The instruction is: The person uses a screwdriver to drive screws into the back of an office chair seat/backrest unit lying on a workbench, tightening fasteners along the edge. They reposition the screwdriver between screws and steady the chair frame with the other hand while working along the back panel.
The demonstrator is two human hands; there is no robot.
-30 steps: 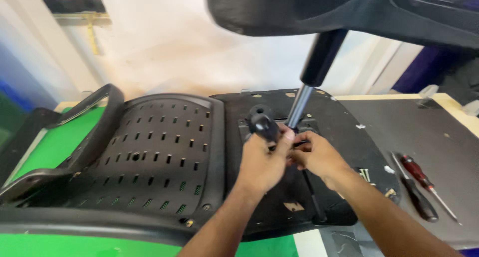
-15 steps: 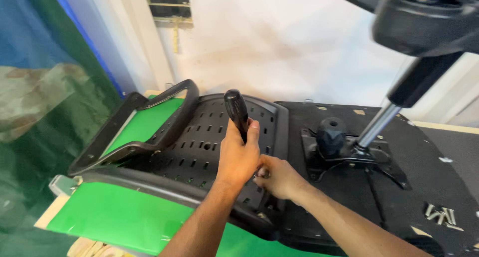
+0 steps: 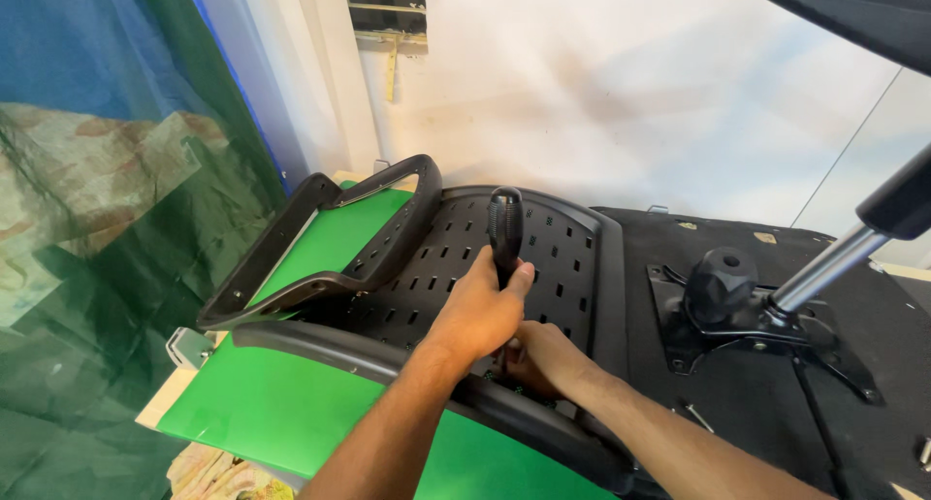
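The left hand clenches the black plastic screwdriver handle upright over the perforated black chair back; the right hand steadies its base, grip hidden.

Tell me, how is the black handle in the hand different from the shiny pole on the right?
The black handle is dark and matte; the shiny pole is silver metal. The handle stands upright over the perforated chair back, while the pole leans up to the right from the black bracket. The left hand grips the handle; no hand touches the pole. Both are rod-shaped.
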